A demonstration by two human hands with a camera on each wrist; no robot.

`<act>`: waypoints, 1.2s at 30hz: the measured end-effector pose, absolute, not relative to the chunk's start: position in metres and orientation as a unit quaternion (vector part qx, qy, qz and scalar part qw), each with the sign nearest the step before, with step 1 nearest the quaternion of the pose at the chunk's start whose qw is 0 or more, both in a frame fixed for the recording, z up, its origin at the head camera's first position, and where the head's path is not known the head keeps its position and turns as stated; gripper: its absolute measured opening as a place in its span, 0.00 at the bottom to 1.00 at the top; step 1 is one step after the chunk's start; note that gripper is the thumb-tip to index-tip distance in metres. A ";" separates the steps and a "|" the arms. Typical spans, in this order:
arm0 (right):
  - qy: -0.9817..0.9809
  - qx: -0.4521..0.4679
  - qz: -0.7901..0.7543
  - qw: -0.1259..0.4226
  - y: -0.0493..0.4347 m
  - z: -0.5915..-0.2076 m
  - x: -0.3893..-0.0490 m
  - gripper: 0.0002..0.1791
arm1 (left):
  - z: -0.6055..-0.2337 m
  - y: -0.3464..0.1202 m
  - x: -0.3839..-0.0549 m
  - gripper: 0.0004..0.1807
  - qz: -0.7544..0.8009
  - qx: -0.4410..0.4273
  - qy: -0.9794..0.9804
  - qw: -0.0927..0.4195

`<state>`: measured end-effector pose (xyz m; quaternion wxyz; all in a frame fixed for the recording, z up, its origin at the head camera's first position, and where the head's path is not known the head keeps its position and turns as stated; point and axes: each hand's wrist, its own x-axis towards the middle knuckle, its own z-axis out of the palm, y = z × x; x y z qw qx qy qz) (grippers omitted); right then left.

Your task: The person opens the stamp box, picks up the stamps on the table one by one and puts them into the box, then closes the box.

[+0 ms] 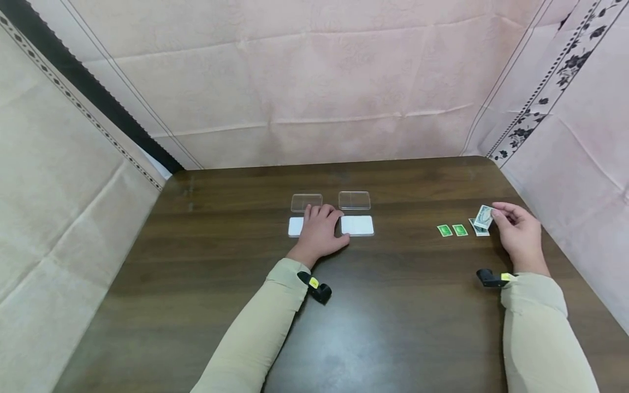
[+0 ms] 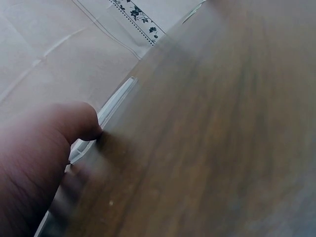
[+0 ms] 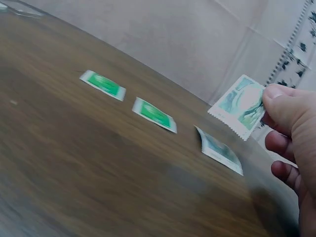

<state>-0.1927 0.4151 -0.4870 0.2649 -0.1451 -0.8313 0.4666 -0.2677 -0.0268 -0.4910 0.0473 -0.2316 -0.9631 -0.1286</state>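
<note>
Between thumb and index finger, my right hand (image 1: 521, 233) pinches a postage stamp (image 3: 237, 104) with perforated edges and a blue-green picture, raised above the table. Just under it lies a similar stamp (image 3: 220, 151), slightly curled. Two smaller green stamps (image 3: 104, 85) with white borders lie in a row to its left. My left hand (image 1: 319, 233) rests over two flat white rectangular cases, fingers extended forward. It partly covers the left case (image 1: 295, 227); its thumb reaches the near-left edge of the right case (image 1: 357, 225).
Behind the white cases lie two clear plastic lids, a left lid (image 1: 307, 202) and a right lid (image 1: 354, 200). The brown wooden table (image 1: 393, 305) ends at a pale cloth backdrop (image 1: 334, 82) with floral bands, which also hangs along both sides.
</note>
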 end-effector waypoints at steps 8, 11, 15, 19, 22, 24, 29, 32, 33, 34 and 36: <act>-0.842 -0.102 0.459 0.264 0.396 -0.487 -0.200 0.10 | -0.491 -0.027 -0.267 0.32 -0.127 -0.230 -0.964 0.044; -0.843 -0.085 0.461 0.265 0.391 -0.488 -0.202 0.12 | -0.491 -0.027 -0.267 0.32 -0.128 -0.229 -0.964 0.041; -0.842 -0.066 0.463 0.269 0.384 -0.490 -0.206 0.12 | -0.490 -0.027 -0.266 0.32 -0.131 -0.229 -0.964 0.038; -0.829 -0.046 0.482 0.279 0.377 -0.490 -0.209 0.09 | -0.490 -0.027 -0.267 0.32 -0.132 -0.231 -0.963 0.041; -0.821 -0.038 0.493 0.286 0.373 -0.489 -0.211 0.09 | -0.491 -0.027 -0.268 0.33 -0.130 -0.232 -0.963 0.043; -0.820 -0.040 0.493 0.289 0.370 -0.489 -0.212 0.09 | -0.491 -0.027 -0.268 0.33 -0.130 -0.233 -0.963 0.044; -0.830 -0.051 0.476 0.286 0.365 -0.489 -0.212 0.10 | -0.491 -0.027 -0.269 0.33 -0.132 -0.233 -0.963 0.044; -0.838 -0.058 0.463 0.283 0.363 -0.490 -0.213 0.10 | -0.491 -0.027 -0.269 0.33 -0.131 -0.233 -0.963 0.045; -0.839 -0.060 0.461 0.284 0.362 -0.490 -0.213 0.10 | -0.491 -0.027 -0.269 0.32 -0.132 -0.232 -0.963 0.046; -0.839 -0.061 0.459 0.284 0.361 -0.491 -0.214 0.11 | -0.491 -0.027 -0.268 0.32 -0.133 -0.232 -0.962 0.046; -0.840 -0.060 0.456 0.287 0.358 -0.491 -0.214 0.12 | -0.491 -0.027 -0.268 0.32 -0.136 -0.233 -0.962 0.047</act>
